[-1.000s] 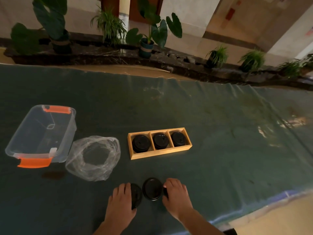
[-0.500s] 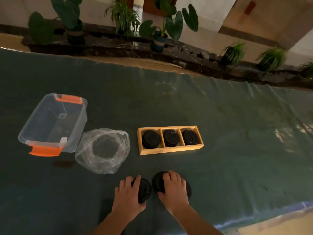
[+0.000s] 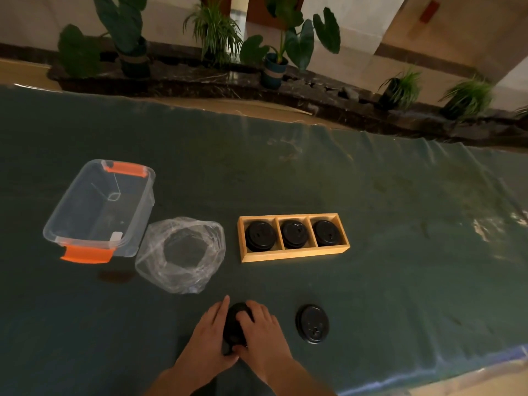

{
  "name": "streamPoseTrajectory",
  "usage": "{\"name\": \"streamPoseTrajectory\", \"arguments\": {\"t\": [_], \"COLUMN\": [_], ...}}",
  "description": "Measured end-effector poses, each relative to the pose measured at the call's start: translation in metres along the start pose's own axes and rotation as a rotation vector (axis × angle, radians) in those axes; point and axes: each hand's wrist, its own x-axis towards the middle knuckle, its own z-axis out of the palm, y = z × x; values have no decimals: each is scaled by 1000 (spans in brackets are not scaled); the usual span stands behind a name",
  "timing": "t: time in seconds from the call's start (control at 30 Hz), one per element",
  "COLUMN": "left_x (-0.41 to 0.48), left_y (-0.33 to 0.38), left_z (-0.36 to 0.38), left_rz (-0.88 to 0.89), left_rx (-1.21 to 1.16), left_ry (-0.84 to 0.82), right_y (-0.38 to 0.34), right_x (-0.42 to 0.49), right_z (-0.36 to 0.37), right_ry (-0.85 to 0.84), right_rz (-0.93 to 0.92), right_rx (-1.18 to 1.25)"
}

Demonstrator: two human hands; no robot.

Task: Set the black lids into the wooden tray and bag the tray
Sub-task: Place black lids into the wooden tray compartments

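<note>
A wooden tray [image 3: 294, 254] with three compartments lies mid-table, and each compartment holds black lids [image 3: 294, 234]. Near the front edge, my left hand [image 3: 207, 335] and my right hand [image 3: 264, 335] press together around a small stack of black lids [image 3: 235, 324], which shows between the fingers. One more black lid [image 3: 313, 323] lies flat on the cloth just right of my right hand. A crumpled clear plastic bag [image 3: 181, 254], its mouth open upward, sits left of the tray.
A clear plastic bin [image 3: 97, 207] with orange latches stands at the left, beside the bag. Dark green cloth [image 3: 400, 224] covers the table. Its front edge runs close behind my wrists. Potted plants [image 3: 274, 52] line a ledge beyond the far edge.
My hands have drawn together and gathered two lids into one stack between them. My right hand left the third lid, which now lies uncovered at the right.
</note>
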Motion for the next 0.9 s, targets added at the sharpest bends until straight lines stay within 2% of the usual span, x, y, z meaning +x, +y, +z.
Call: {"name": "streamPoseTrajectory", "arguments": {"t": [0.13, 0.27, 0.33, 0.4, 0.43, 0.5, 0.57, 0.67, 0.77, 0.9], "left_x": [0, -2, -2, 0, 1, 4, 8, 9, 9, 10], "left_y": [7, 18, 24, 28, 28, 28, 26, 24, 23, 22], "left_z": [-2, -3, -2, 1, 1, 2, 3, 4, 4, 5], "left_rz": [58, 87, 57, 31, 22, 15, 21, 38, 38, 30], "left_rx": [46, 142, 158, 160, 159, 174, 187, 187, 200, 179], "left_ry": [-8, -18, 10, 32, 33, 35, 40, 30, 35, 35], "right_y": [5, 13, 30, 57, 71, 94, 109, 117, 107, 61], "right_x": [0, -12, -25, -38, -43, -51, -53, -53, -52, -41], "right_z": [1, -9, -15, -19, -21, -23, -19, -11, -11, -17], "right_ry": [10, 20, 131, 278, 292, 212, 146, 165, 236, 299], "right_rz": [21, -45, -19, 154, 300, 584, 678, 633, 581, 301], "right_rx": [68, 182, 180, 118, 85, 56, 91, 172, 147, 228]}}
